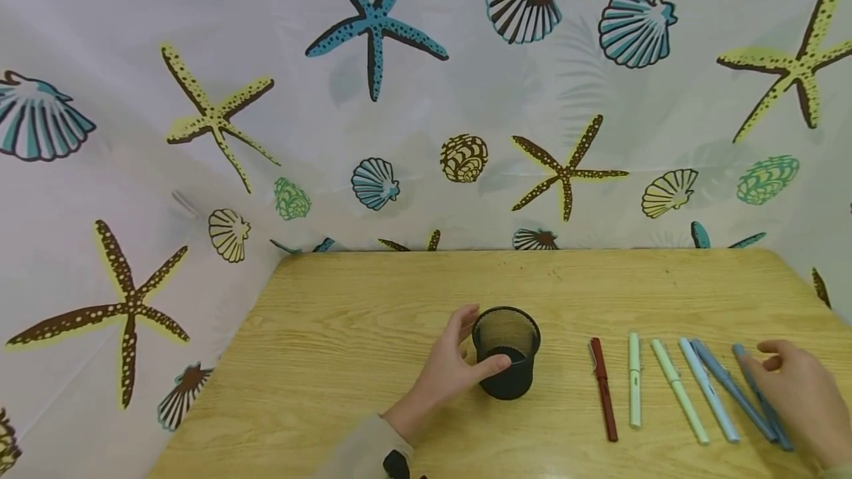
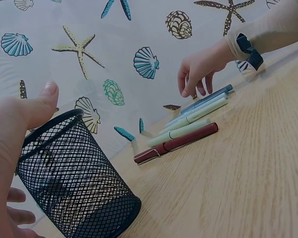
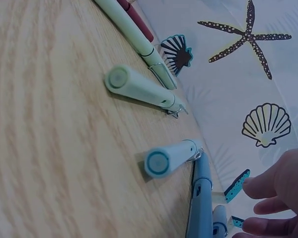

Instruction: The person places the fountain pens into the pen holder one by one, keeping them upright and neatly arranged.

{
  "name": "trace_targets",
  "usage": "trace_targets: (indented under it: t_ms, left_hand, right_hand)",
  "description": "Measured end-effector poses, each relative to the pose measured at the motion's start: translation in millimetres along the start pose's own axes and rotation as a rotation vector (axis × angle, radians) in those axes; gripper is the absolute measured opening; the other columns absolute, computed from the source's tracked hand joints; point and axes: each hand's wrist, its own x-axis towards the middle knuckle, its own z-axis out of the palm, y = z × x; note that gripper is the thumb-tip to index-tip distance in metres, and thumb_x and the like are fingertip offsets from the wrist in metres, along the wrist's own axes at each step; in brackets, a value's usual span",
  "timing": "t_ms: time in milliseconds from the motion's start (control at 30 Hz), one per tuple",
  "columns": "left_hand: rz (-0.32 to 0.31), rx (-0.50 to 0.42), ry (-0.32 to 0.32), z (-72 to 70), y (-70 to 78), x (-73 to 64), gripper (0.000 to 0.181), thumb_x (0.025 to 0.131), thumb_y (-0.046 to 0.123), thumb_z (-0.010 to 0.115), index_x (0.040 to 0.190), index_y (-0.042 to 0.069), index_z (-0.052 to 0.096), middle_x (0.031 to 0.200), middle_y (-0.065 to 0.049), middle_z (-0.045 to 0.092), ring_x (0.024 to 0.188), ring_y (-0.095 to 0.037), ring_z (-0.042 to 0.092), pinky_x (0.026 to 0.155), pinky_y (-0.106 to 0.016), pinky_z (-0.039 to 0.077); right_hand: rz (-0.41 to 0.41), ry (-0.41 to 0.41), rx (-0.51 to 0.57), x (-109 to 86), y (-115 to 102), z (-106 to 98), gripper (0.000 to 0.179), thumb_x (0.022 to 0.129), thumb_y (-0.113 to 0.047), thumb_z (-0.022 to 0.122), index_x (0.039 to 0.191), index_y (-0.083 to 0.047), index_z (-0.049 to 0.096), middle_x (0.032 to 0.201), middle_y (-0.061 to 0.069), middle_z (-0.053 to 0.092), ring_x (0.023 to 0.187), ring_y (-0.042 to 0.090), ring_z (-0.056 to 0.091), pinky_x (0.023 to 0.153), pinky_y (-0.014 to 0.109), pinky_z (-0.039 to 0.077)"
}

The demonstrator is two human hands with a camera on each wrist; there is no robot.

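My left hand (image 1: 446, 368) stands at the left side of a black mesh pen cup (image 1: 507, 384), thumb in front and fingers behind the rim. In the left wrist view, background shows between the lower fingers and the upright cup. My right hand (image 1: 799, 390) hovers over the rightmost dark blue pen (image 1: 782, 433), partly covering it. The right wrist view shows its thumb and fingers apart, holding nothing. Left of it lie a blue pen (image 1: 735, 390), a light blue pen (image 1: 709, 390), two pale green pens (image 1: 680, 392) and a dark red pen (image 1: 603, 390).
The pens lie in a row on the wooden table (image 1: 333, 361), to the right of the cup. A white curtain (image 1: 426, 117) printed with starfish and shells hangs behind the table and along its sides. The blue pen's cap end lies close to the light blue pen.
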Motion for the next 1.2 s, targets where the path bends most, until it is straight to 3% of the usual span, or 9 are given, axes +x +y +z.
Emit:
trace_targets:
  t_ms: [233, 467, 633, 800, 867, 1033, 1200]
  left_hand:
    - [-0.019, -0.044, -0.023, 5.2, 0.3, 2.6, 0.084, 0.078, 0.046, 0.072, 0.145, 0.023, 0.025, 0.143, -0.011, 0.033, 0.128, -0.037, 0.037, 0.092, -0.054, 0.040]
    - [0.027, -0.096, -0.047, 8.8, -1.3, 3.8, 0.086, 0.078, 0.046, 0.072, 0.146, 0.025, 0.023, 0.141, -0.013, 0.036, 0.125, -0.034, 0.040, 0.088, -0.047, 0.044]
    - [0.039, -0.065, -0.028, 12.1, -2.4, 4.4, 0.086, 0.077, 0.048, 0.072, 0.145, 0.028, 0.023, 0.138, -0.012, 0.039, 0.124, -0.030, 0.041, 0.092, -0.045, 0.041]
    - [0.039, -0.050, -0.020, 11.4, 16.2, -1.3, 0.087, 0.078, 0.041, 0.074, 0.146, 0.021, 0.025, 0.136, -0.012, 0.041, 0.123, -0.029, 0.042, 0.093, -0.047, 0.040]
    - [0.030, -0.044, -0.015, 12.8, 16.8, -1.0, 0.086, 0.078, 0.038, 0.075, 0.146, 0.022, 0.026, 0.136, -0.011, 0.041, 0.123, -0.029, 0.041, 0.093, -0.048, 0.039]
    - [0.025, -0.039, 0.011, 21.1, -4.0, 6.2, 0.084, 0.076, 0.043, 0.075, 0.144, 0.036, 0.025, 0.136, -0.011, 0.041, 0.124, -0.028, 0.041, 0.094, -0.048, 0.038]
    - [0.031, -0.052, 0.025, 23.8, -5.8, 6.9, 0.083, 0.076, 0.044, 0.074, 0.142, 0.038, 0.026, 0.135, -0.012, 0.042, 0.124, -0.027, 0.041, 0.095, -0.049, 0.037]
  right_hand:
    - [0.037, -0.027, -0.023, 0.9, 0, 1, 0.063, 0.093, -0.035, 0.054, 0.113, 0.023, 0.043, 0.092, 0.036, 0.055, 0.076, 0.044, 0.055, 0.059, 0.046, 0.046]
    - [-0.018, -0.074, -0.034, 5.7, 7, 3, 0.061, 0.090, -0.032, 0.059, 0.109, 0.024, 0.044, 0.088, 0.034, 0.058, 0.069, 0.036, 0.059, 0.055, 0.040, 0.048]
    - [-0.004, -0.102, -0.047, 7.2, 10, 7, 0.063, 0.089, -0.033, 0.060, 0.108, 0.025, 0.045, 0.088, 0.033, 0.058, 0.063, 0.027, 0.057, 0.052, 0.036, 0.046]
    - [0.057, -0.129, -0.062, 8.8, 9, 11, 0.057, 0.087, -0.027, 0.063, 0.108, 0.024, 0.046, 0.085, 0.030, 0.058, 0.061, 0.022, 0.053, 0.051, 0.034, 0.044]
    - [0.071, -0.134, -0.064, 10.4, 9, 11, 0.055, 0.086, -0.025, 0.063, 0.108, 0.023, 0.047, 0.087, 0.031, 0.057, 0.063, 0.024, 0.053, 0.052, 0.035, 0.044]
    - [0.064, -0.139, -0.065, 13.8, 11, 10, 0.051, 0.085, -0.022, 0.063, 0.107, 0.021, 0.047, 0.093, 0.034, 0.055, 0.068, 0.028, 0.055, 0.054, 0.037, 0.045]
    - [0.057, -0.127, -0.058, 12.4, 10, 7, 0.047, 0.085, -0.019, 0.059, 0.108, 0.021, 0.047, 0.092, 0.034, 0.056, 0.069, 0.031, 0.056, 0.053, 0.039, 0.046]
